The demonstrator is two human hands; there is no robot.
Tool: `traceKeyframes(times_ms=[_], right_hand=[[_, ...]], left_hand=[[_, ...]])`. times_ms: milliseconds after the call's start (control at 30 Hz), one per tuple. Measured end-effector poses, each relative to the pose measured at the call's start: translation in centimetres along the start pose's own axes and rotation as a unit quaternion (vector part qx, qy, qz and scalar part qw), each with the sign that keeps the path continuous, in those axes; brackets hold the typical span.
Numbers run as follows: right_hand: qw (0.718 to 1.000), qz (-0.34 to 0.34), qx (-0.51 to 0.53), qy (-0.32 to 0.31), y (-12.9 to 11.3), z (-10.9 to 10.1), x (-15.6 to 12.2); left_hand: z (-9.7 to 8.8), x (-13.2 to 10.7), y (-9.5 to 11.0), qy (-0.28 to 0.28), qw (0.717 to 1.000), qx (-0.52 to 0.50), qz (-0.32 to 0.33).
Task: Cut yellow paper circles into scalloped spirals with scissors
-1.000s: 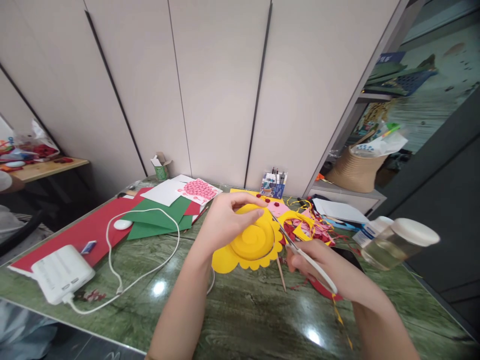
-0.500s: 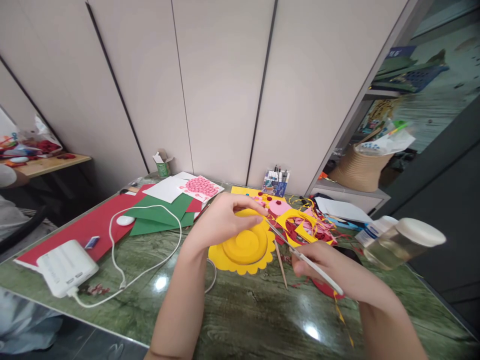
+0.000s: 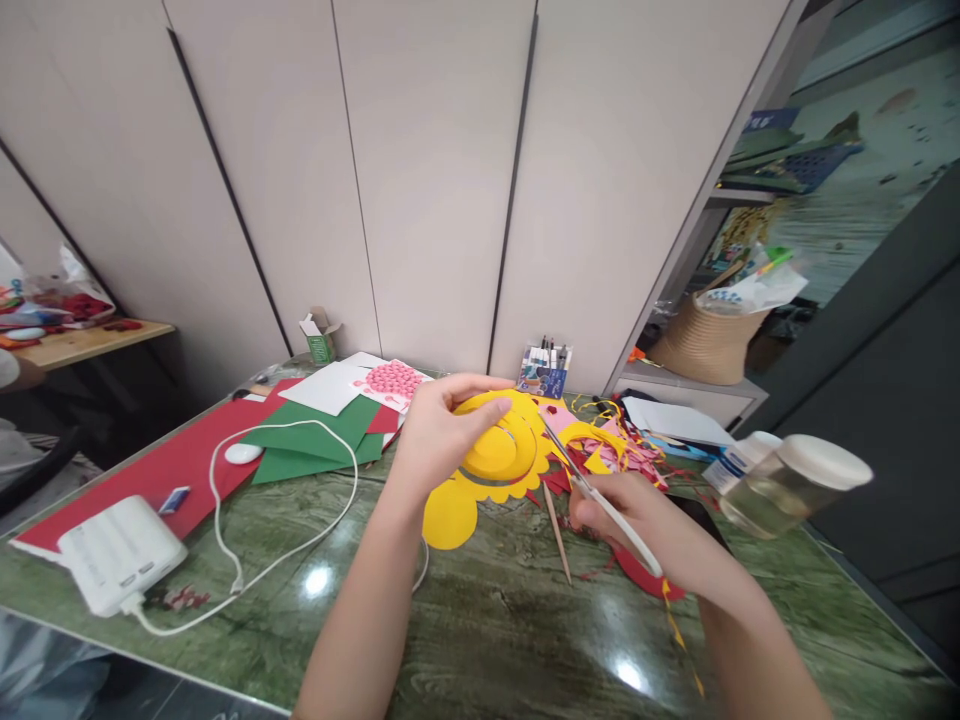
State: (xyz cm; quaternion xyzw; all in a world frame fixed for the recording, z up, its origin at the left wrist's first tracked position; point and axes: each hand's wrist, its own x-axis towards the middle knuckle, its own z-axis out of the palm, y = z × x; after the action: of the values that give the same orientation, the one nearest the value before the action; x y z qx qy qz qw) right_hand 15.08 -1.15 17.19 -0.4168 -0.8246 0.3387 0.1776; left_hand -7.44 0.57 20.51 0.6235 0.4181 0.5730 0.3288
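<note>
My left hand (image 3: pixel 435 430) is closed on a yellow paper spiral with a scalloped edge (image 3: pixel 491 455), holding it just above the green marble table (image 3: pixel 480 620). Part of the spiral hangs down to the table. My right hand (image 3: pixel 637 530) grips white-handled scissors (image 3: pixel 592 490), whose blades point up and left toward the yellow paper's right edge. A thin wooden stick (image 3: pixel 559 520) lies on the table between my hands.
Paper scraps (image 3: pixel 622 455) pile up behind my right hand. Green paper sheets (image 3: pixel 319 440), a red sheet (image 3: pixel 161 470), a white power bank (image 3: pixel 120 555) with its cable (image 3: pixel 300 540), a marker box (image 3: pixel 544 370) and a glass jar (image 3: pixel 795 485) surround the spot.
My left hand lifted the yellow spiral off the table and turned it; a loose flap now hangs below. The scissors in my right hand shifted slightly up toward the paper.
</note>
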Motion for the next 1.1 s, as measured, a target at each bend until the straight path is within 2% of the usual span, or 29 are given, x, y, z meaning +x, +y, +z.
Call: traceKeyframes(times_ms=[567, 767, 1100], right_hand=[[1.0, -0.009, 0.001, -0.029, -0.1, -0.1, -0.3], [0.999, 0.006, -0.001, -0.053, 0.0, -0.2, -0.4], [0.993, 0.028, -0.014, -0.11, 0.6, -0.5, -0.6]], left_hand=[[-0.6, -0.1, 0.1, -0.047, 0.998, -0.007, -0.029], [-1.1, -0.1, 0.2, -0.07, 0.996, 0.044, -0.018], [-2.0, -0.2, 0.0, -0.14, 0.986, 0.091, -0.012]])
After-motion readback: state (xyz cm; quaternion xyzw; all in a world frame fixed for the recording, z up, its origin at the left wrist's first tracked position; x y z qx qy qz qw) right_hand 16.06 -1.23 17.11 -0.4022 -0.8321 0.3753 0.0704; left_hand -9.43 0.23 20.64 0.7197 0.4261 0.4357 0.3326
